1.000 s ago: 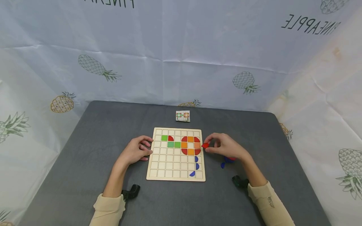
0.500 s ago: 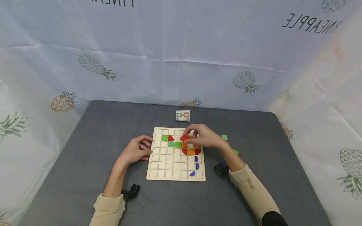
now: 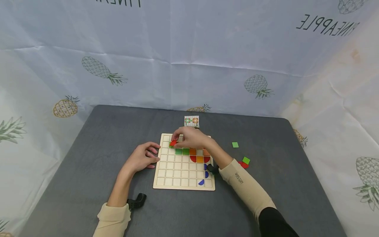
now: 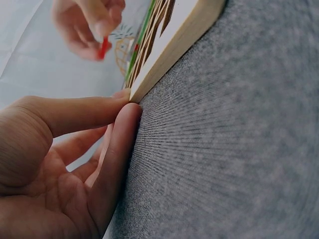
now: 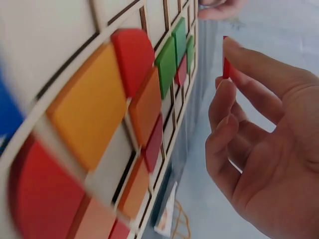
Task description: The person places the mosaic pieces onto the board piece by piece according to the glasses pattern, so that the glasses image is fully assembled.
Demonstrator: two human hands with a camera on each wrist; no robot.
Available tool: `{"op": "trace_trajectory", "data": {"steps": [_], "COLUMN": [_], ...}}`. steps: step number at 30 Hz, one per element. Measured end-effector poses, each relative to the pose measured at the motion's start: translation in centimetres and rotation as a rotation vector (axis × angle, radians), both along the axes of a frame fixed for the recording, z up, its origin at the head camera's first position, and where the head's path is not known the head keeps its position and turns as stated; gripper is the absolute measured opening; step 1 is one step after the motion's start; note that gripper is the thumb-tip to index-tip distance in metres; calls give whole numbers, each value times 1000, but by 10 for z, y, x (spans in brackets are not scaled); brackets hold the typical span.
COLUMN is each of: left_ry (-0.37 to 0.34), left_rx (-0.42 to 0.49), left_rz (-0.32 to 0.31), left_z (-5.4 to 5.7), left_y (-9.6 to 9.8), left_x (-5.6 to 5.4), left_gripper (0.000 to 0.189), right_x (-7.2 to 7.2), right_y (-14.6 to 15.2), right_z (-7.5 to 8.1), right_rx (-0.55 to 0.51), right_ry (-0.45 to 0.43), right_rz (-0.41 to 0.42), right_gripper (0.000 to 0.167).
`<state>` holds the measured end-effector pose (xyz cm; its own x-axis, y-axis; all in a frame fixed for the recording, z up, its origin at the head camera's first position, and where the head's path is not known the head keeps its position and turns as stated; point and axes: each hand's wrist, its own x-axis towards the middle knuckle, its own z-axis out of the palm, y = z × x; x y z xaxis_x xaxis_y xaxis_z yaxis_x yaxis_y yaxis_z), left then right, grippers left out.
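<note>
One red piece, two hands, and a gridded board holding most of the coloured blocks.
From where I stand, the right hand (image 3: 192,137) has its thumb and finger clamped on the red piece (image 3: 173,143), just above the far left part of the board (image 3: 177,172); the left hand (image 3: 145,156) has its fingers spread loosely, tips touching the board's left edge. In the board's squares I count three green blocks (image 3: 185,151), four orange blocks (image 5: 92,107), five red blocks (image 5: 133,62), and, at the near right, three blue half-rounds (image 3: 201,182). On the desk (image 3: 177,214), right of the board, lie two green squares (image 3: 235,144), the nearer touching some red bits (image 3: 245,165) whose number I can't tell. One small card (image 3: 191,121) sits beyond the board's far edge.
</note>
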<state>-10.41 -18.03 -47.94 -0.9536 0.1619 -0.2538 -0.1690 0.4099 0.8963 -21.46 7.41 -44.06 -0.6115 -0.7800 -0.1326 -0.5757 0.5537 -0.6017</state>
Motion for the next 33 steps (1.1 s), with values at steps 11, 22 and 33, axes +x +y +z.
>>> {"op": "trace_trajectory", "data": {"steps": [11,22,33], "left_ry": [1,5,5], "left_rx": [2,13,18], "left_rz": [-8,-5,-3], "left_z": [-1,-1,-2], "left_y": [-1,-1,-2], "left_x": [-1,0,0], "left_gripper": [47,46,47], "right_x": [-10,-5,-4], "right_y": [-35,-38,-35], "right_z": [-7,-14,-13], "right_rx": [89,134,156], "right_ry": [-4,20,12], "right_rz": [1,-14,3], "right_gripper": [24,26,30]}}
